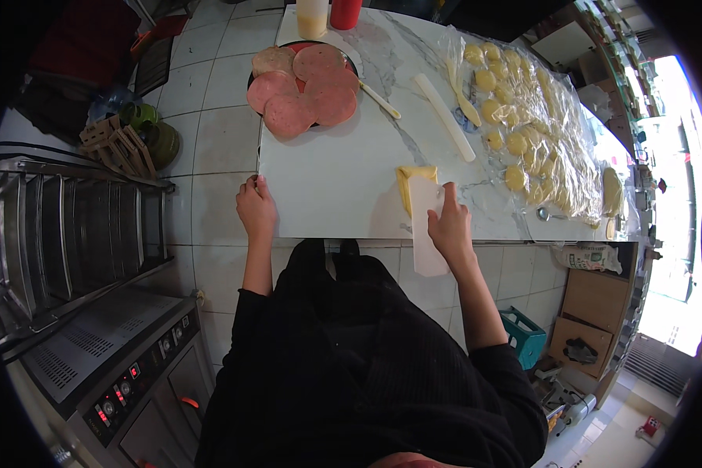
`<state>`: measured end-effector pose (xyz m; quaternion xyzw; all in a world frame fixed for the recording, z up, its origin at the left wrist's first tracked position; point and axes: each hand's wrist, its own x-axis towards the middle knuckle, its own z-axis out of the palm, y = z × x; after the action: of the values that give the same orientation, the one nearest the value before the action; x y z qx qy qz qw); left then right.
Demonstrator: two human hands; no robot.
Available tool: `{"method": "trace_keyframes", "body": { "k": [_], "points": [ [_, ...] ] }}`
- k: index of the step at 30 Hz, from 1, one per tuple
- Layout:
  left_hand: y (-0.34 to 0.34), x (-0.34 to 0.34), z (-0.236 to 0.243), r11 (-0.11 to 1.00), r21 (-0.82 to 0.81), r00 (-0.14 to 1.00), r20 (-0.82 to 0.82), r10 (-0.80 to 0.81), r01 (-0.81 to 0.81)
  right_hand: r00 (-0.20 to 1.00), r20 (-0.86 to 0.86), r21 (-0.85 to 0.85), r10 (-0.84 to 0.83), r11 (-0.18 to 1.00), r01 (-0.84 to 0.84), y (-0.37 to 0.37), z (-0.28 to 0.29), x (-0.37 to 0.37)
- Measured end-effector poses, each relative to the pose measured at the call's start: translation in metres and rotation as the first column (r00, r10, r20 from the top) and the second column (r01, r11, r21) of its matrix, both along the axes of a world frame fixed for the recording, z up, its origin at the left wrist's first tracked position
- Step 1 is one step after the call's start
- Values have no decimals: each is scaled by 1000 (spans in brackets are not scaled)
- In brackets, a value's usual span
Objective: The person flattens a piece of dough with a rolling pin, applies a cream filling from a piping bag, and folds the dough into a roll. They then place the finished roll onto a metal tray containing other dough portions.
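Note:
My right hand (452,228) grips a white plastic dough scraper (427,210), index finger stretched along it. The scraper's upper part overlaps a folded yellow piece of dough (405,184) on the white marbled table (327,195); its lower end sticks out past the front edge. What lies under the scraper is hidden. At the table's left edge, my left hand (256,209) has its fingers curled against the edge. Beyond it, a dark round plate (251,84) carries several pink slices of sliced sausage (288,115).
A white rolling pin (444,117) and a light-handled utensil (381,101) lie mid-table. Several dough balls (515,143) sit under clear plastic sheeting (573,148) on the right. Pale and red bottles (313,17) stand at the back. A metal oven (117,366) and rack (70,234) flank me left.

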<state>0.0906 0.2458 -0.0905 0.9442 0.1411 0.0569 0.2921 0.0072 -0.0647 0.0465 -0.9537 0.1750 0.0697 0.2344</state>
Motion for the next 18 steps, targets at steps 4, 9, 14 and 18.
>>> {"method": "trace_keyframes", "body": {
  "k": [4,9,14,18],
  "points": [
    [-1,-1,4,1000,-10,1000,5,0,0,1000,14,47,0,999,-1,0,-1,0],
    [-1,-1,0,1000,9,1000,8,0,0,1000,6,-7,-6,1000,6,7,-1,11],
    [-1,-1,3,1000,-4,1000,-12,6,-6,1000,-2,11,7,1000,-6,11,-2,6],
    [-1,-1,2,1000,-4,1000,15,9,-9,999,-10,-9,37,999,-37,10,-3,-33]
  ]
}}
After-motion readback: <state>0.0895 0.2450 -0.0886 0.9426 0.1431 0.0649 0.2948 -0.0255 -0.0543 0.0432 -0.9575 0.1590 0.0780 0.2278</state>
